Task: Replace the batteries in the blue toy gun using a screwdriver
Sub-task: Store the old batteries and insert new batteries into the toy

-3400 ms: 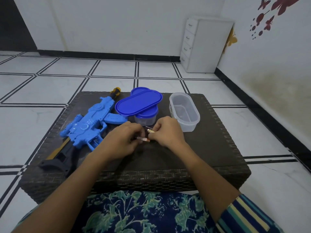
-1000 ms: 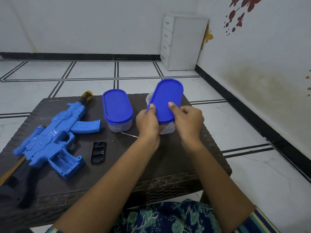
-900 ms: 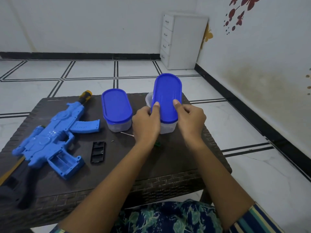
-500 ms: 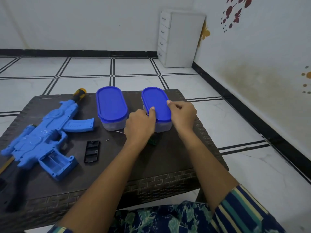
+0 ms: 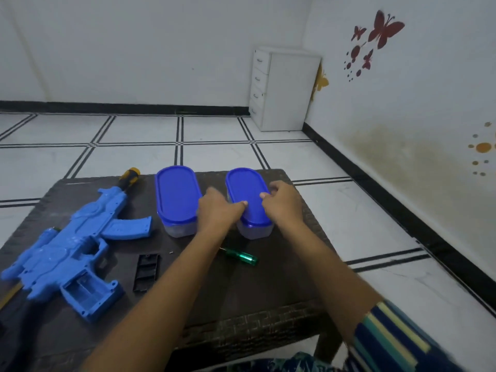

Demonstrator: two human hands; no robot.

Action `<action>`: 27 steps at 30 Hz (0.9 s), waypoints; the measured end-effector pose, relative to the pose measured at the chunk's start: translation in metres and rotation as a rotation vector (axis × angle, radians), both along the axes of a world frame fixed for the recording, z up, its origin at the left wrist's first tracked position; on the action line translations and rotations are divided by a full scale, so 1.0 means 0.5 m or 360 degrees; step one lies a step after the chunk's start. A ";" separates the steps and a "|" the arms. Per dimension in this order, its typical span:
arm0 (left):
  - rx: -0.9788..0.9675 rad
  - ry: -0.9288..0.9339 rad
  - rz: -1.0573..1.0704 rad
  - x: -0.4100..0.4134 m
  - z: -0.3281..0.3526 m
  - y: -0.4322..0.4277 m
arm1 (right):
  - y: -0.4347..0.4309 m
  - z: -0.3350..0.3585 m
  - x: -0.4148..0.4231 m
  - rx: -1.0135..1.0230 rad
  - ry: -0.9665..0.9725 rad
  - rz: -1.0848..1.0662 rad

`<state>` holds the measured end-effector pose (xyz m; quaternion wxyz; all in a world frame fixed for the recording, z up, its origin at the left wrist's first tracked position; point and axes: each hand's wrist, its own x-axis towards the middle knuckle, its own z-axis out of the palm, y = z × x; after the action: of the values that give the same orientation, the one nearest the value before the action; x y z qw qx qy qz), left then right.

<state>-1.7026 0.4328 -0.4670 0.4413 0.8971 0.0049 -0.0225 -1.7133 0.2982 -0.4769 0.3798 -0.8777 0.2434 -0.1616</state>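
At the left of the dark table [image 5: 268, 296] lies the blue toy gun [image 5: 72, 248] on its side, its battery compartment [image 5: 83, 289] open and, as far as I can see, empty; just beside it lies the black cover [image 5: 146, 272]. Next stands the left container [image 5: 177, 201], closed. The left hand [image 5: 218, 210] and the right hand [image 5: 283, 202] both rest with curled fingers on the blue lid [image 5: 248, 197] of the right container [image 5: 253, 230], gripping nothing else. To close it well, I think they should press evenly along the whole rim. The green screwdriver [image 5: 240, 256] lies near, before this container.
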 end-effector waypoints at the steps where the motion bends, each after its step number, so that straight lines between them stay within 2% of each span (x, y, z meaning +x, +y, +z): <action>1: 0.0030 -0.0075 -0.0038 0.012 0.019 -0.007 | -0.008 0.018 0.013 -0.0101 0.0036 0.0040; 3: 0.0083 -0.0281 -0.0157 0.042 0.046 -0.028 | -0.014 0.045 0.035 -0.0185 0.0059 0.0149; 5: 0.0267 -0.0451 -0.0345 0.071 0.054 -0.052 | -0.016 0.050 0.057 -0.0251 0.0050 0.0318; 10: 0.0710 -0.0320 -0.0635 0.114 -0.017 -0.056 | -0.012 0.009 0.083 -0.0525 0.0177 0.0732; 14: 0.0879 -0.0358 -0.0678 0.128 -0.033 -0.056 | -0.019 -0.004 0.096 -0.0677 0.0169 0.0763; 23: 0.0899 -0.0291 -0.0675 0.121 -0.020 -0.052 | -0.014 -0.002 0.096 -0.0732 0.0185 0.0776; 25: 0.1035 -0.0312 -0.0656 0.117 -0.010 -0.054 | -0.012 0.008 0.093 -0.0863 0.0296 0.0735; 27: 0.1130 -0.0467 -0.0590 0.115 0.013 -0.038 | 0.001 0.029 0.090 -0.1139 0.0399 0.0658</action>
<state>-1.6449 0.4137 -0.4603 0.0895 0.9727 -0.2120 0.0295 -1.6684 0.2986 -0.4625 0.0432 -0.9973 0.0353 -0.0485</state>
